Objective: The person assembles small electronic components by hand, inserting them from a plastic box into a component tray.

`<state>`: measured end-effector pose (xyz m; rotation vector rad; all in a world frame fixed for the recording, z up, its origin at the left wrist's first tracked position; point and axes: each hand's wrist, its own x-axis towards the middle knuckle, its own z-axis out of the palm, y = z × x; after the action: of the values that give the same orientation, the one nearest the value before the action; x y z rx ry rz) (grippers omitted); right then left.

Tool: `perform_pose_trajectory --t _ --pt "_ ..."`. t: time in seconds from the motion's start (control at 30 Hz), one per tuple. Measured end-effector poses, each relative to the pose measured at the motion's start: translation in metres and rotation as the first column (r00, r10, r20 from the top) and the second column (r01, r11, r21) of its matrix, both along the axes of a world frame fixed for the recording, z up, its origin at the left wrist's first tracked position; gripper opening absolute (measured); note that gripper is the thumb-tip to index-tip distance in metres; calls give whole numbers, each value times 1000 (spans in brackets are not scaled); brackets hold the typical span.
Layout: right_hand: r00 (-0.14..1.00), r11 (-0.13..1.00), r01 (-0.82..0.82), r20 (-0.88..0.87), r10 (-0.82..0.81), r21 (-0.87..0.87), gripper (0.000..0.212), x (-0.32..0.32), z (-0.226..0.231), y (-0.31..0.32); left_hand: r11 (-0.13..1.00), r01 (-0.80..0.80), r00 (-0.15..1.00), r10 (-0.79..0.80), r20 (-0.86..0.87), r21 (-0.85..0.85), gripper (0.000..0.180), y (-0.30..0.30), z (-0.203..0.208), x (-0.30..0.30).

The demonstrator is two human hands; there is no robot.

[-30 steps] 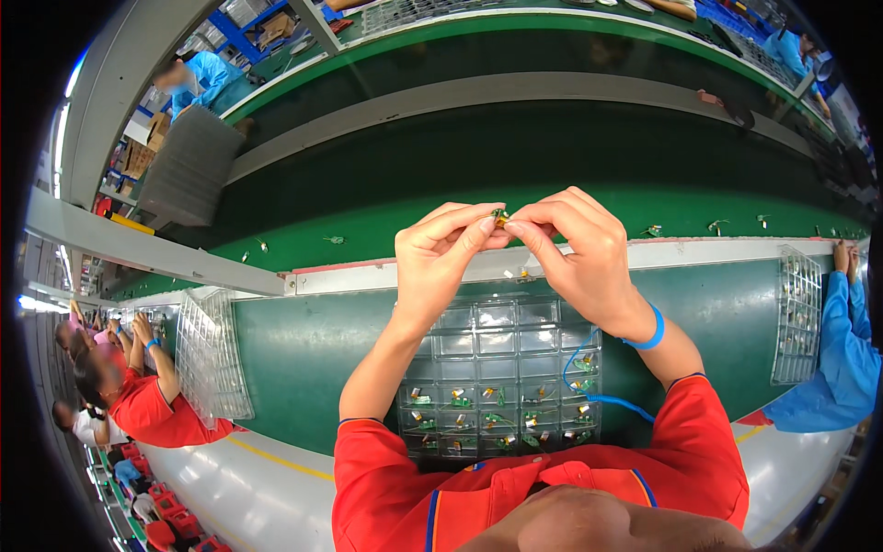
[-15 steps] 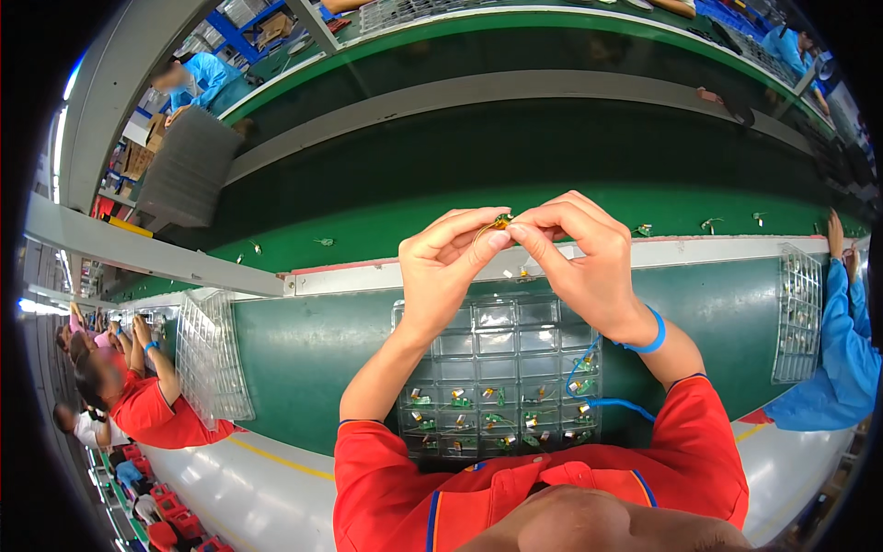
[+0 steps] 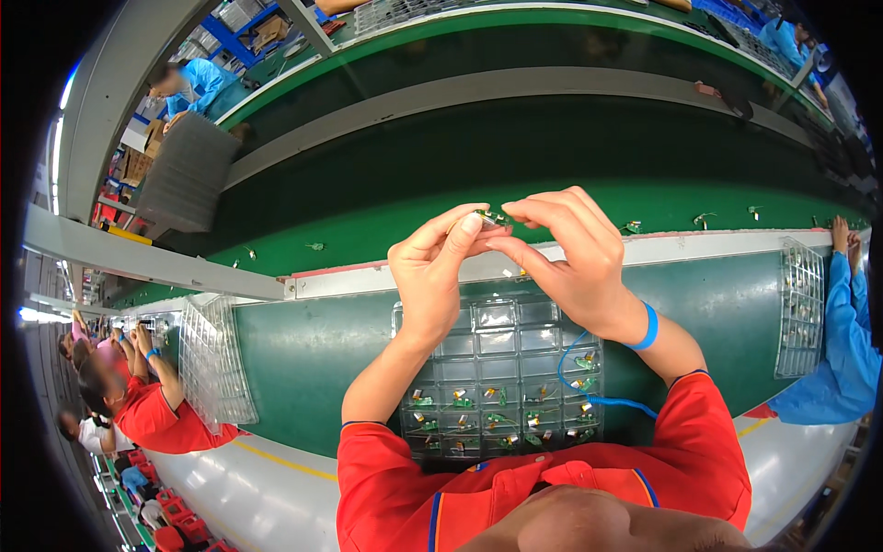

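- At the far left, a co-worker in a red shirt (image 3: pixel 152 409) has both arms raised at the bench, much as before.
- Next comes a stack of clear trays (image 3: pixel 213 363), leaning slightly and unchanged.
- A small green piece (image 3: pixel 315 246) on the green belt (image 3: pixel 386 237) sits a little further left than half a second ago.
- The left hand (image 3: pixel 428 271) has shifted slightly left; its thumb and fingers are pressed together, clamped on the small green board (image 3: pixel 493 219).
- That board is up in front of the person, above the belt's near edge. It has turned: a pale, shiny face now shows where a gold patch stood out before.
- Below it, the clear compartment tray (image 3: pixel 451 368) lies as it did, green boards filling its nearer rows.
- The right hand (image 3: pixel 584 262) has changed most: its pinch on the board is undone, forefinger and thumb now apart, the forefinger just beside the board's right end. Whether the thumb touches the left fingers, I cannot tell.
- The blue wristband (image 3: pixel 649 327) stays on the right wrist.
- Further right, another green piece (image 3: pixel 704 220) has also drifted left along the belt.
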<state>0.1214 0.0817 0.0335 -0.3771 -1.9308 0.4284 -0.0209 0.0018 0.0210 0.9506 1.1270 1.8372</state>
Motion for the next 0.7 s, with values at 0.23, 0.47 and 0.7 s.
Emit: perform_pose_trajectory --t 0.23,0.47,0.7 --pt "1000 997 20 15 -21 78 33 -8 -7 4 998 -56 998 56 14 -39 20 2 -5 5" --pt "1000 994 7 9 -8 112 30 -7 -7 3 997 -54 997 57 52 -52 19 1 -4 6" --pt "1000 999 -26 -3 27 42 27 -7 -7 4 997 -76 997 77 22 -31 19 2 -6 7"
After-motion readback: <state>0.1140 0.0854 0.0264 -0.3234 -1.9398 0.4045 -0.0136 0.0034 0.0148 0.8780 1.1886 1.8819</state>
